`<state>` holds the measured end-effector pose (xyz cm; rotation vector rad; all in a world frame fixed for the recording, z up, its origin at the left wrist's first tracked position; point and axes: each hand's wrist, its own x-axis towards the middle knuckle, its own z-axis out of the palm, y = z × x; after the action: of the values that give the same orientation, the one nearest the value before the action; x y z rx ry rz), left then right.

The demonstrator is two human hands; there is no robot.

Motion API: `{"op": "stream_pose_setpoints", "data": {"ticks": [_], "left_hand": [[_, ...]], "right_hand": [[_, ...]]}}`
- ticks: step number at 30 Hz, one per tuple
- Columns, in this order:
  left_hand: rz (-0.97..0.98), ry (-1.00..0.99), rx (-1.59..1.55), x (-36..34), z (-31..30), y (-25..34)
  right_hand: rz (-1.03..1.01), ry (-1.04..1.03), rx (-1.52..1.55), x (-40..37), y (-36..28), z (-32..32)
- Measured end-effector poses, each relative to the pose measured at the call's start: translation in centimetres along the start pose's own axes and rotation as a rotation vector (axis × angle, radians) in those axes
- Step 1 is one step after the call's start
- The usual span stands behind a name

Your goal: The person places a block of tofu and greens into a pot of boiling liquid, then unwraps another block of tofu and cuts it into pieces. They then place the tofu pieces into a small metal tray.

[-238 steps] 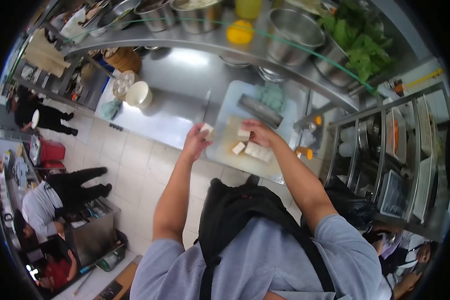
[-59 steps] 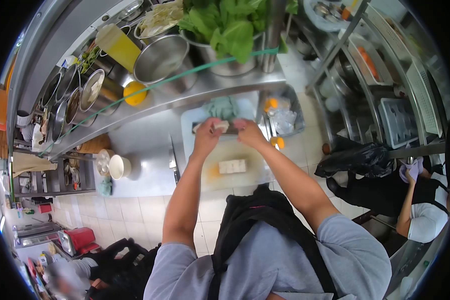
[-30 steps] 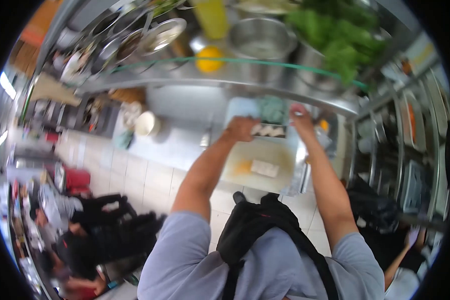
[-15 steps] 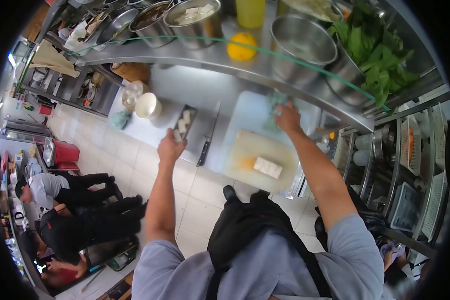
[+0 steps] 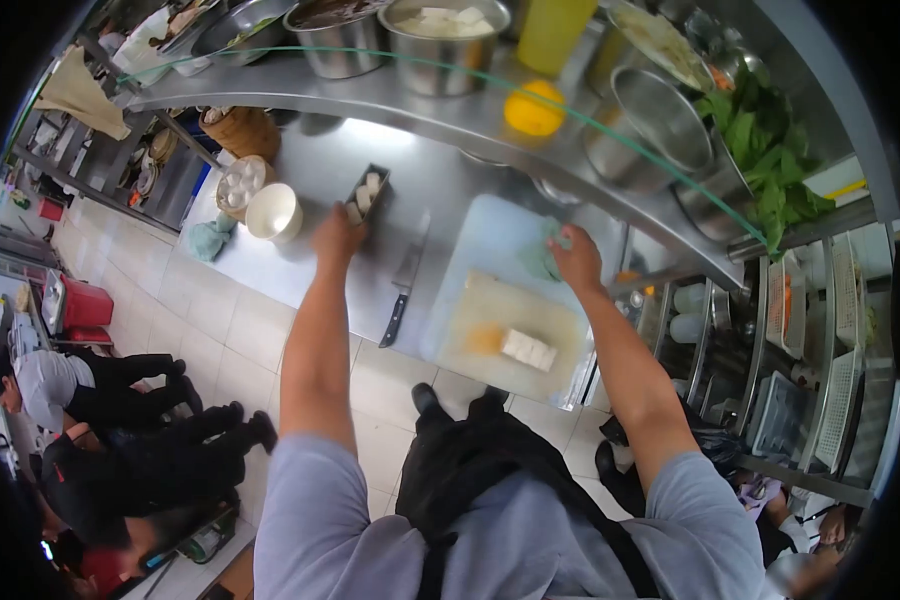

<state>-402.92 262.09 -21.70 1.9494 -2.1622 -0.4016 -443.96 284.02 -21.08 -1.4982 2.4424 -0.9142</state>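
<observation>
My left hand (image 5: pixel 339 235) grips the near end of a narrow metal container (image 5: pixel 377 176) holding several white pieces. This container is over the steel counter, beyond the knife (image 5: pixel 406 287), which lies with its black handle toward me. My right hand (image 5: pixel 578 258) is closed on a green cloth (image 5: pixel 540 263) above the bluish-white board (image 5: pixel 485 225). On that board rests a yellowish cutting board (image 5: pixel 478 310) with an orange stain. A white block (image 5: pixel 528 350), scored or cut and looking like tofu, sits on the yellowish board, nearer to me than my right hand.
Left of the container stand a white bowl (image 5: pixel 273 213), a basket of round white items (image 5: pixel 242 187) and another green cloth (image 5: pixel 209 238). A steel shelf (image 5: pixel 450 125) with pots and an orange fruit (image 5: pixel 534 108) overhangs the back. Co-workers stand at left.
The view has shifted. My left hand has moved the narrow container farther back on the counter. My right hand has drawn the green cloth nearer to me over the board.
</observation>
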Motion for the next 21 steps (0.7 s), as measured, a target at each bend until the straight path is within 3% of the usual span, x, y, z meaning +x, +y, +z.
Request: {"op": "stream_pose_setpoints", "data": {"ticks": [1, 3, 5, 7, 8, 10, 12, 15, 16, 19, 21], "left_hand": [[-0.012, 0.005, -0.007, -0.1, 0.0, 0.2], [0.072, 0.249, 0.225, -0.9, 0.0, 1.0], [0.212, 0.319, 0.202, -3.2, -0.3, 1.8], [0.219, -0.119, -0.029, -7.4, 2.7, 1.4], [0.204, -0.228, -0.010, -11.5, 1.7, 3.0], [0.227, -0.243, 0.012, -17.3, 1.9, 3.3], [0.212, -0.202, -0.004, -19.8, 5.4, 1.1], [0.250, -0.121, -0.012, -21.9, 6.1, -0.9], [0.225, -0.108, -0.148, -22.5, 6.5, -1.7], [0.160, -0.047, -0.374, -24.6, 3.8, -4.5], [0.134, -0.005, -0.463, -26.6, 1.2, -6.8]], "right_hand": [[-0.013, -0.005, -0.003, -0.7, 0.1, -0.1], [-0.029, -0.116, -0.265, -1.8, 0.6, -0.4], [-0.048, -0.170, -0.256, -1.6, 2.3, 0.5], [-0.071, -0.219, -0.237, -0.5, 2.4, 1.8], [-0.021, -0.243, -0.169, 0.2, 1.7, 2.1], [0.032, -0.271, -0.102, 1.3, -0.4, 2.9], [-0.235, -0.166, 0.225, 1.9, -4.3, 4.8], [-0.264, -0.125, 0.113, 1.4, -8.1, 10.7], [-0.278, -0.137, 0.114, 0.8, -9.8, 12.0], [-0.288, -0.280, 0.019, -1.2, -15.1, 14.6], [-0.539, -0.642, 0.065, -2.6, -18.4, 14.3]]}}
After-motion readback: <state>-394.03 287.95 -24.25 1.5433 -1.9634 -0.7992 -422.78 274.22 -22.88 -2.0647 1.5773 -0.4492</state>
